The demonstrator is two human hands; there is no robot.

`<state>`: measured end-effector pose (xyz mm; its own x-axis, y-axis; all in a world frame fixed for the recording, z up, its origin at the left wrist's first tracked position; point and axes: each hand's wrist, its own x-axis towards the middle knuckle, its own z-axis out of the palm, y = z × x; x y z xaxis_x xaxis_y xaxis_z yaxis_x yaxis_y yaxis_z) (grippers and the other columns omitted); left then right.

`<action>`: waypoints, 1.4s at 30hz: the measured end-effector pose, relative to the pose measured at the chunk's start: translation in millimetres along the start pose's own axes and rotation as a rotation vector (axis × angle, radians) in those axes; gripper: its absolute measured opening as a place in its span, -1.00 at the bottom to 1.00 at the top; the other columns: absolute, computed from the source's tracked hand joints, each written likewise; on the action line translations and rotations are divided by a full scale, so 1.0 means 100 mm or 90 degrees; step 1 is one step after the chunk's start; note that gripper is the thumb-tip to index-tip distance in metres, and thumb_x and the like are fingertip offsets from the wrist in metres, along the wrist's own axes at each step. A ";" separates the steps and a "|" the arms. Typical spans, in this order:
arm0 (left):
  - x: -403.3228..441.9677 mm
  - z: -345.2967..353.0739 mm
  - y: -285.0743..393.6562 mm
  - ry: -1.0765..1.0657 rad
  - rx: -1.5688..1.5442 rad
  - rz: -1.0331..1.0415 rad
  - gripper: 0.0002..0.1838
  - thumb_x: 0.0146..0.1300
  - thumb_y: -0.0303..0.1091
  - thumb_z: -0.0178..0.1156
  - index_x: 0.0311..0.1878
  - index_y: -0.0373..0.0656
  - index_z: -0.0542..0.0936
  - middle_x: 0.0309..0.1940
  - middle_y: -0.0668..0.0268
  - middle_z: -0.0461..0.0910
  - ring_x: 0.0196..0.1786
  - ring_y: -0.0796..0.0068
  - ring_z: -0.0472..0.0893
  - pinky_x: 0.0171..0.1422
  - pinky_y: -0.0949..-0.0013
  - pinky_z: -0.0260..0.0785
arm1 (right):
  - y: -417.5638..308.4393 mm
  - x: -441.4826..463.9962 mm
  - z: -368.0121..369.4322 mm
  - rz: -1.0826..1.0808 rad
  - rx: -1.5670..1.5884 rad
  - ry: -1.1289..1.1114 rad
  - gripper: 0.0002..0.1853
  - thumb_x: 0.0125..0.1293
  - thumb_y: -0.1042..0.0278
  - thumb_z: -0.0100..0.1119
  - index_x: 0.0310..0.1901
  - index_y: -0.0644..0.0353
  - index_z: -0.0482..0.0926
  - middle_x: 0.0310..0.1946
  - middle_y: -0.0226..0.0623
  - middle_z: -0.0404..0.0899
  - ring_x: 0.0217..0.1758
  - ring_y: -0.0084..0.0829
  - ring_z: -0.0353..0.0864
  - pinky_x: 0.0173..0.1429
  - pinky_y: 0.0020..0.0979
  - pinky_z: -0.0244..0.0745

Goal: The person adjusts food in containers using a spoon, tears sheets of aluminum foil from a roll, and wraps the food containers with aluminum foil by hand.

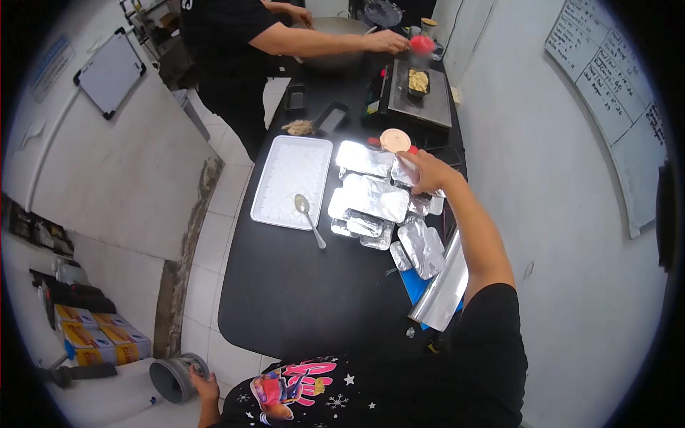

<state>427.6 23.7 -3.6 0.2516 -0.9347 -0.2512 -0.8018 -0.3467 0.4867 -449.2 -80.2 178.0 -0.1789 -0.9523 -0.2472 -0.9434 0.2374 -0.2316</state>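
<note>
Foil-covered trays (374,196) are stacked on the black table. My right hand (428,171) reaches over their upper right side, its fingers closed on a foil-covered tray (405,171) beside a round tub with a pale lid (395,140). Low on the left, away from the table, my left hand (205,385) hangs beside a grey bin (175,378); its fingers are apart and it holds nothing visible. A metal spoon (302,205) rests across the edge of a white tray (291,182) left of the stack.
A foil roll (442,292) lies at the table's right edge on something blue. Across the table, a co-worker's hand (387,41) holds a red scoop (422,45) near a scale (407,96) bearing a filled container (418,82). A large pan (335,57) stands behind.
</note>
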 end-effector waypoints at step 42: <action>2.46 0.70 0.36 -0.461 0.006 0.161 -0.58 0.17 -0.24 0.26 0.07 -0.17 0.47 -0.49 0.22 0.56 -0.59 0.43 0.57 -0.62 0.39 0.33 | -3.45 -3.08 2.87 0.419 0.128 -0.187 -0.19 0.17 0.06 0.30 0.43 -0.05 0.15 0.49 -0.11 -0.01 0.50 -0.07 0.07 0.43 0.18 0.06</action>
<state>423.0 -213.6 -106.4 -0.3551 -0.6992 -0.6205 -0.7932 -0.1258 0.5958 11.8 186.1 64.0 -0.5802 -0.5181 -0.6285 -0.5930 0.7977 -0.1101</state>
